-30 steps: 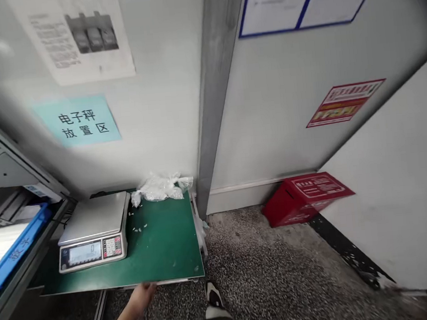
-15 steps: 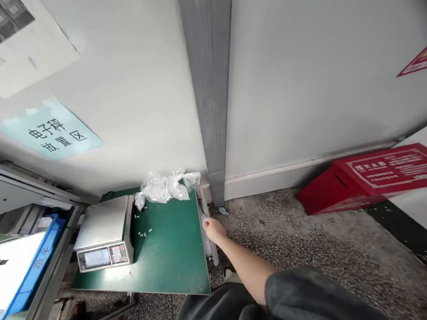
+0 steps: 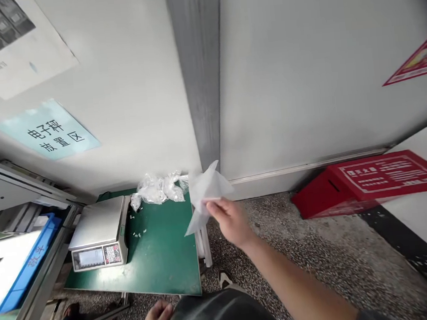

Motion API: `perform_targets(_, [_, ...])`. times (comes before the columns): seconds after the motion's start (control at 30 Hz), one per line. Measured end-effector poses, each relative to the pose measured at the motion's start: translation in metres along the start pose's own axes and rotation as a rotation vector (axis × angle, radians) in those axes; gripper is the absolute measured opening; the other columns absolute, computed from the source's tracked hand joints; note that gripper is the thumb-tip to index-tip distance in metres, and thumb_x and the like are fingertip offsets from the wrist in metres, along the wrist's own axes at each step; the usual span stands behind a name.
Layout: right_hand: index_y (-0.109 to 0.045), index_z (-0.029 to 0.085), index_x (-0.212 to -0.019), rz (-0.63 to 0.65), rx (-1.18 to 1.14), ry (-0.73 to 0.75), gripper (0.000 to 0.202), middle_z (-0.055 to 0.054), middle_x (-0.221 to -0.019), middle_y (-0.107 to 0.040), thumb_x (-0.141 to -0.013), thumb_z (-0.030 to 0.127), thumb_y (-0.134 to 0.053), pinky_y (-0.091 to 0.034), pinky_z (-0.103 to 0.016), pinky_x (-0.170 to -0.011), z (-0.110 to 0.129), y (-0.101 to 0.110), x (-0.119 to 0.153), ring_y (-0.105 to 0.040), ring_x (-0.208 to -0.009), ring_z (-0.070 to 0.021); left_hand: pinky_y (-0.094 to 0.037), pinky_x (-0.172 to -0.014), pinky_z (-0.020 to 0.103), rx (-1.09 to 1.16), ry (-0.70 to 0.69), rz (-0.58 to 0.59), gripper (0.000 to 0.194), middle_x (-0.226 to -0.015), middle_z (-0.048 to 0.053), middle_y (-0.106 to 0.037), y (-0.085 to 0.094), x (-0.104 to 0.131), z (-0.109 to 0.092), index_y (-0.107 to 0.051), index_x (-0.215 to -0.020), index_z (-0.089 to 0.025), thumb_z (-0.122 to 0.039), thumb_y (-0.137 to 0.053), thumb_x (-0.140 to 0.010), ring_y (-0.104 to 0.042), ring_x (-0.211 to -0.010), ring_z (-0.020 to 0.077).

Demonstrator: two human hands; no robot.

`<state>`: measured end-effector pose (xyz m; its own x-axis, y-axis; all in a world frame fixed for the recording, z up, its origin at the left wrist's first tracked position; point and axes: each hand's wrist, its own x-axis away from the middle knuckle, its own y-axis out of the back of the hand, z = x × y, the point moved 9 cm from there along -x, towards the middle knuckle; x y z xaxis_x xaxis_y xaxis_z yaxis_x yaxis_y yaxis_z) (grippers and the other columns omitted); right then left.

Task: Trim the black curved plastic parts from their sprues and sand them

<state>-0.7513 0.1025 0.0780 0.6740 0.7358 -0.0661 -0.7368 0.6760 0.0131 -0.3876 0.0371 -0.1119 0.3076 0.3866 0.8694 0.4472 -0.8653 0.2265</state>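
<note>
A translucent white plastic bag or sheet (image 3: 209, 185) is pinched in my right hand (image 3: 231, 221), raised beside the right edge of the green table (image 3: 162, 250). My left hand (image 3: 158, 319) hangs low near my body, below the table's front edge, with its fingers curled; what it holds, if anything, is hidden. On the table's left side stands an electronic scale (image 3: 99, 229). Clear plastic bags (image 3: 158, 189) lie crumpled at the table's back, with several small white bits in front of them.
A blue tray (image 3: 31, 268) with dark pieces on white sits on the rack at the left. The red box (image 3: 370, 180) stands on the floor at the right, by the wall. A grey post (image 3: 204, 80) rises behind the table.
My right hand has risen from the table's right side with the translucent plastic in its grip. My left hand has come into view at the bottom.
</note>
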Motion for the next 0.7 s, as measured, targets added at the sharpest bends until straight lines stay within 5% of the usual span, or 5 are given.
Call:
perform_targets(0.17, [-0.06, 0.02, -0.078, 0.11, -0.732, -0.357, 0.026, 0.002, -0.063, -0.051, -0.087, 0.044, -0.056, -0.041, -0.027, -0.061, -0.007, -0.05, 0.086, -0.047, -0.057, -0.0106, -0.04, -0.098, 0.042, 0.692, -0.214, 0.6, 0.08, -0.118, 0.013, -0.063, -0.084, 0.024, -0.115, -0.061, -0.12, -0.019, -0.08, -0.041, -0.071, -0.055, -0.113, 0.0303])
perform_targets(0.3, [-0.061, 0.02, -0.088, 0.103, -0.63, -0.558, 0.025, 0.001, -0.069, -0.058, -0.081, 0.044, -0.064, -0.039, -0.025, -0.062, -0.058, -0.045, 0.137, -0.053, -0.065, -0.0124, -0.044, -0.093, 0.04, 1.047, -0.385, 0.556, 0.071, -0.109, 0.012, -0.066, -0.075, 0.03, -0.173, -0.066, -0.11, -0.019, -0.076, -0.043, -0.074, -0.06, -0.103, 0.0281])
perform_targets(0.47, [-0.061, 0.02, -0.083, 0.141, -0.402, -0.687, 0.038, 0.002, -0.063, -0.058, -0.073, 0.056, -0.066, -0.037, -0.024, -0.055, -0.139, -0.031, 0.164, -0.056, -0.06, -0.0136, -0.047, -0.089, 0.033, 0.875, -0.353, 0.206, 0.041, -0.094, 0.012, -0.07, -0.036, 0.003, -0.128, -0.067, -0.106, -0.013, -0.038, -0.071, -0.074, -0.065, -0.089, 0.0229])
perform_targets(0.6, [-0.064, 0.022, -0.083, -0.054, -0.368, -0.903, 0.042, 0.001, -0.065, -0.06, -0.063, 0.059, -0.068, -0.033, -0.021, -0.045, -0.208, -0.03, 0.179, -0.053, -0.053, -0.0102, -0.047, -0.086, 0.029, 0.81, -0.298, -0.084, 0.047, -0.087, 0.007, -0.07, -0.002, -0.006, -0.059, -0.069, -0.098, -0.017, -0.052, -0.073, -0.067, -0.064, -0.091, 0.0223])
perform_targets(0.7, [-0.064, 0.024, -0.077, 0.046, -0.28, -0.941, 0.039, -0.001, -0.066, -0.061, -0.06, 0.058, -0.068, -0.037, -0.022, -0.043, -0.215, -0.064, 0.173, -0.055, -0.053, -0.0108, -0.048, -0.085, 0.032, 0.795, -0.247, -0.286, 0.043, -0.074, 0.004, -0.067, 0.034, 0.017, -0.001, -0.069, -0.076, -0.019, -0.059, -0.073, -0.061, -0.063, -0.089, 0.0248])
